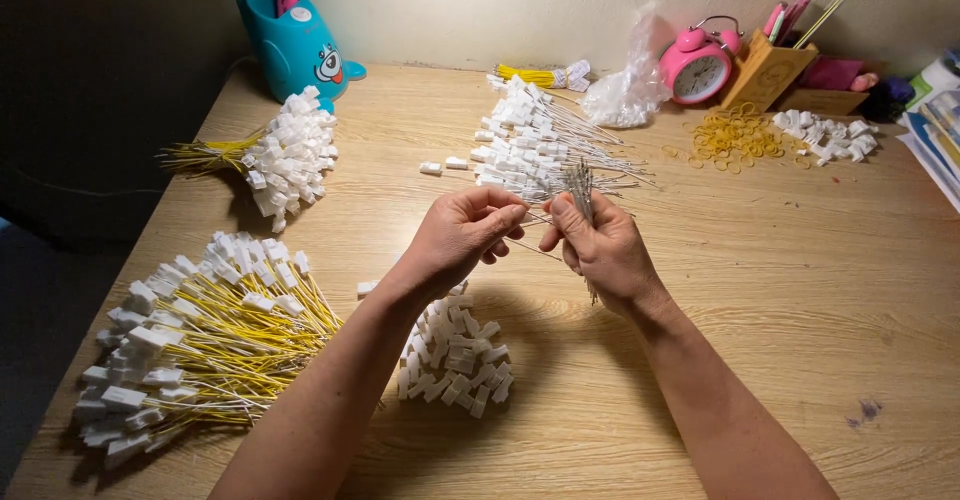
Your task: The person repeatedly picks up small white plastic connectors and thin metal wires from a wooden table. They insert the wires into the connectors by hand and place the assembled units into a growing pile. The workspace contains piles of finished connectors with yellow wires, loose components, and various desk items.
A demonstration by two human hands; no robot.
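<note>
Head view: looks steeply down from above the wooden desk (760, 290), facing the back wall.
Nearness: close, forearms fill the lower frame.
Shared ground: single view, no overlap.

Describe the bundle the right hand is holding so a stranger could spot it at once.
Start at the wooden table and find the two hands meeting above its middle. The right hand grips a thin bundle of silvery wires standing upright. Unlike the yellow-wired piles at left, it carries no white plastic blocks.

The wooden table (760, 290) carries heaps of white clips (455, 355), yellow wire bundles (215, 335), rubber bands (735, 140), a pink clock (697, 70) and a teal pen holder (292, 45)
</note>
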